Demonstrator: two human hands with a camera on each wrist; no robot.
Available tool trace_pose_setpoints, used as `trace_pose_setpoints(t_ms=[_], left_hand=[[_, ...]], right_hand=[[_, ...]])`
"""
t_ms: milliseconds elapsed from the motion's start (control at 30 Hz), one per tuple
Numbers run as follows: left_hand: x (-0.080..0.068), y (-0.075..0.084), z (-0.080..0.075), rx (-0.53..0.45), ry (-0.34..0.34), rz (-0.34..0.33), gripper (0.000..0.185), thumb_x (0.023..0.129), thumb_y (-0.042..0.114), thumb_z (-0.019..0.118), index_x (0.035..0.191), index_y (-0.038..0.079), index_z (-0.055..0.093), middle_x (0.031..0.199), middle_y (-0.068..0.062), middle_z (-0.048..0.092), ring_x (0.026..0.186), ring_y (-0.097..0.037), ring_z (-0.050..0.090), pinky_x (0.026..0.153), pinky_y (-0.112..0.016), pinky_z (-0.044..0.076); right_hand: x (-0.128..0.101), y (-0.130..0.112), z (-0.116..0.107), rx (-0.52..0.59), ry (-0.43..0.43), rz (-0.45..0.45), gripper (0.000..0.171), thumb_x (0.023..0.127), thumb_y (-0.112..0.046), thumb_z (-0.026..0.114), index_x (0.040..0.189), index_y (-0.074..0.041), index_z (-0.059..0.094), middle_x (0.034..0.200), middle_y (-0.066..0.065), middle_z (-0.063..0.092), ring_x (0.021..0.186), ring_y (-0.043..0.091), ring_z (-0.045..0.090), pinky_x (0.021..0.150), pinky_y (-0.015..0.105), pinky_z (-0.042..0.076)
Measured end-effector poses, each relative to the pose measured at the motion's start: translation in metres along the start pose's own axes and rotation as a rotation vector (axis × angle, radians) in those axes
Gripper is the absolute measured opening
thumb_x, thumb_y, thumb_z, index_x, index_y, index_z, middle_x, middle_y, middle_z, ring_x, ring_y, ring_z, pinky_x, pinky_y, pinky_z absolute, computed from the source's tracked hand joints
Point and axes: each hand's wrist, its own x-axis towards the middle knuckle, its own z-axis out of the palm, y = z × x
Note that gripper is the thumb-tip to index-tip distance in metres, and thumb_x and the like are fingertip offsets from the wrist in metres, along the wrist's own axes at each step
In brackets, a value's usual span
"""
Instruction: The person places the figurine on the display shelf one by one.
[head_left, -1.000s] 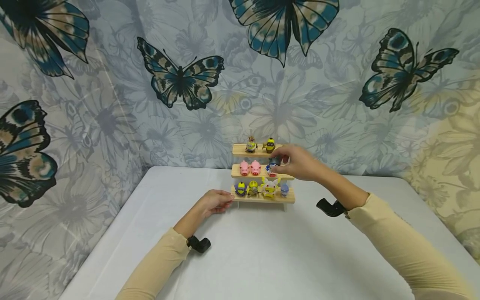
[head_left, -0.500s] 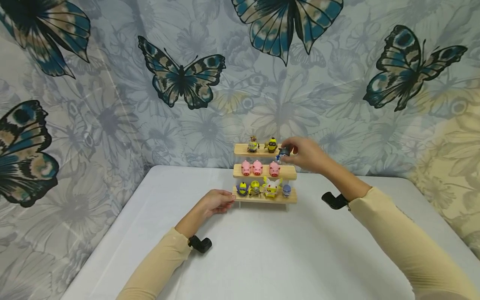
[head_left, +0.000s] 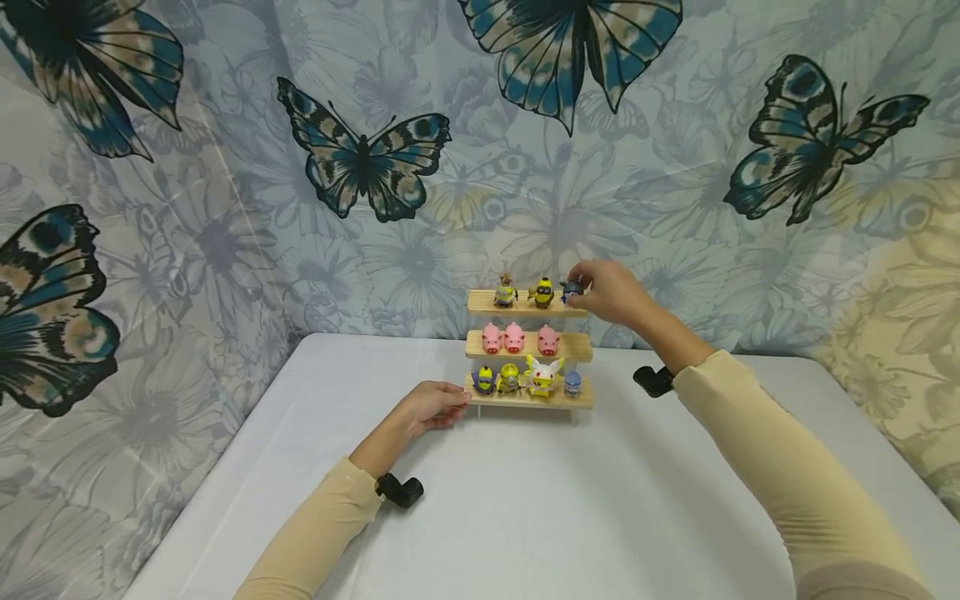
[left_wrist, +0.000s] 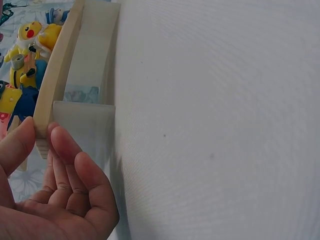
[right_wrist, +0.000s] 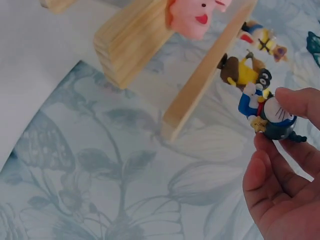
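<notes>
My right hand (head_left: 611,290) pinches a small blue-and-white Doraemon figurine (right_wrist: 272,112) with a dark helmet by its head, thumb on one side and fingers on the other. It is at the right end of the top tier (head_left: 480,304), beside two yellow minion figurines (head_left: 542,293). In the right wrist view, the figurine shows just off the edge of the top board (right_wrist: 200,75). My left hand (head_left: 430,406) grips the left end of the bottom tier (left_wrist: 57,70) between thumb and fingers. The stand is three wooden boards on clear supports.
Three pink pig figurines (head_left: 513,339) are on the middle tier, two side by side and one apart. Several figurines, including a white-eared yellow one (head_left: 542,379) and a bluish one (head_left: 573,384), fill the bottom tier. Behind the white table (head_left: 510,517) hangs a butterfly-print cloth (head_left: 420,275).
My right hand has carried the Doraemon figurine from in front of the middle tier up and right to the top tier, uncovering the third pig. My left hand keeps its grip.
</notes>
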Motion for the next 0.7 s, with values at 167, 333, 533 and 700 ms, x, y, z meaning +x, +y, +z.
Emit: trace_pose_setpoints(t_ms=[167,333,533,700], left_hand=[[0.000,0.000,-0.001,-0.006,-0.008,0.002,0.029,0.092,0.017,0.067,0.117,0.002,0.063,0.084,0.001,0.070,0.063,-0.004,0.060,0.060,-0.020,0.048],[-0.001,0.000,0.000,-0.001,-0.019,0.010,0.030,0.093,0.017,0.066,0.117,0.001,0.062,0.086,0.001,0.070,0.063,-0.003,0.060,0.060,-0.020,0.048],[0.000,0.000,-0.001,-0.004,-0.024,0.006,0.032,0.093,0.017,0.067,0.119,0.000,0.061,0.085,0.001,0.069,0.062,-0.003,0.059,0.059,-0.020,0.048],[0.000,0.000,-0.001,-0.010,-0.022,0.000,0.031,0.092,0.017,0.067,0.118,0.001,0.061,0.085,0.000,0.069,0.062,-0.003,0.059,0.058,-0.019,0.048]], right_hand=[[0.004,-0.001,0.000,0.005,-0.009,0.024,0.035,0.088,-0.016,0.069,0.117,0.003,0.062,0.108,0.023,0.063,0.093,0.034,0.060,0.076,0.046,0.048],[0.007,0.002,0.001,0.017,-0.028,0.048,0.036,0.090,-0.016,0.068,0.119,0.003,0.061,0.111,0.025,0.062,0.099,0.036,0.060,0.081,0.048,0.048],[0.010,0.004,0.001,0.014,-0.040,0.071,0.038,0.089,-0.018,0.068,0.119,0.004,0.060,0.110,0.025,0.064,0.096,0.037,0.061,0.079,0.047,0.049],[0.016,0.006,0.006,-0.013,-0.044,0.087,0.039,0.088,-0.017,0.067,0.120,0.005,0.058,0.110,0.025,0.066,0.095,0.036,0.063,0.081,0.047,0.050]])
